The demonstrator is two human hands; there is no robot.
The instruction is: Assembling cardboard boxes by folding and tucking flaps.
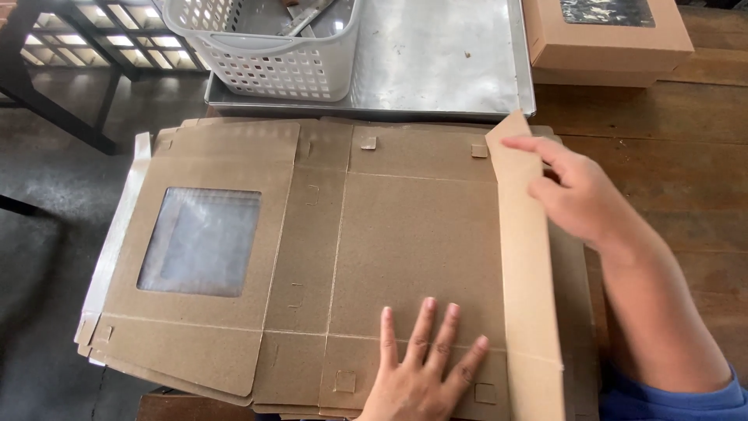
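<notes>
Single head view, looking steeply down, close over wooden table.
</notes>
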